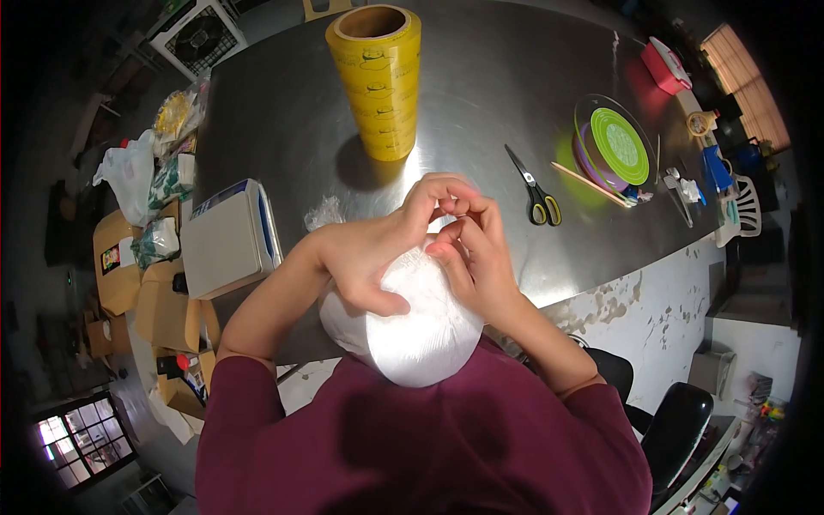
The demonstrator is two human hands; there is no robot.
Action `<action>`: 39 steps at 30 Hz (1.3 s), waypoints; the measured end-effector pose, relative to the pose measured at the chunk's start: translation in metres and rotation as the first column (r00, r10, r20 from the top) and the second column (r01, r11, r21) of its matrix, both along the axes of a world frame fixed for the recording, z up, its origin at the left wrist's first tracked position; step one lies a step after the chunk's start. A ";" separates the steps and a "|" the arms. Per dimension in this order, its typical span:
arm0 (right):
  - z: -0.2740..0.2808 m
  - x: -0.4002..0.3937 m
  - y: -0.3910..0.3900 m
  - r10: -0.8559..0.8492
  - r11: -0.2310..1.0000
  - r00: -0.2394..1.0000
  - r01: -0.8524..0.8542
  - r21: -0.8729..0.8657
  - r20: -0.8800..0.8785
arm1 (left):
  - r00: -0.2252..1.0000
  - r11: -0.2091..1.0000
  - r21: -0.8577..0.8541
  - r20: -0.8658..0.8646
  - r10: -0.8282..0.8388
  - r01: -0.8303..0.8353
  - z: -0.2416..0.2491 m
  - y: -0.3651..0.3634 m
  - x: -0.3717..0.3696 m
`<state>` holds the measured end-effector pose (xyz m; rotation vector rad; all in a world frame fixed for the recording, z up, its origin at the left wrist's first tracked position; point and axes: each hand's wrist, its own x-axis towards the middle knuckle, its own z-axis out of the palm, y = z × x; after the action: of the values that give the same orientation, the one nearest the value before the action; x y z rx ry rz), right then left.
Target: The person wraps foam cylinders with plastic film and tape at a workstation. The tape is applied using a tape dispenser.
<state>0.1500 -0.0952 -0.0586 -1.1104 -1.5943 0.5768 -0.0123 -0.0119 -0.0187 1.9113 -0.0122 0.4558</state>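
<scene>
A round white bundle [421,330], its surface wrinkled and shiny like plastic film, rests against my chest at the near table edge. My left hand [378,253] lies over its left side, thumb pressed on it, fingers curled across its far side. At the far right of the bundle, my right hand [476,257] has its thumb and fingers pinched together; what lies between them is too small to make out. Both hands' fingertips meet there. Just beyond stands a tall yellow roll of cling film [378,94]. Crumpled clear film [324,213] sits beside my left wrist.
Black-and-yellow scissors [538,197] lie on the metal table [489,77], right of my hands. Farther right are a green disc [618,146], wooden sticks [592,184] and a pink box [665,67]. A white box [225,245] stands left, near cardboard boxes [163,309].
</scene>
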 end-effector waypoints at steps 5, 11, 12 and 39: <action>-0.001 0.002 -0.001 0.079 0.994 0.995 -0.074 -0.084 0.052 | 0.997 0.996 0.036 0.001 0.079 -0.079 -0.003 -0.002 0.000; -0.008 0.012 0.009 0.217 0.870 0.877 -0.372 -0.322 -0.428 | 0.999 0.958 -0.285 -0.030 0.020 -0.028 -0.008 -0.006 0.000; -0.012 0.015 0.014 0.250 0.856 0.822 -0.435 -0.281 -0.511 | 1.000 0.949 -0.314 -0.027 0.002 -0.011 -0.008 -0.005 0.000; 0.009 0.014 -0.031 0.447 0.881 0.763 -0.465 -0.084 0.466 | 0.993 0.673 -0.734 -0.020 0.120 -0.096 -0.001 -0.018 0.003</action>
<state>0.1635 -0.1259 -0.0497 -0.8650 -2.3358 0.6149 -0.0090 -0.0295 -0.0193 1.0974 0.2386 0.4756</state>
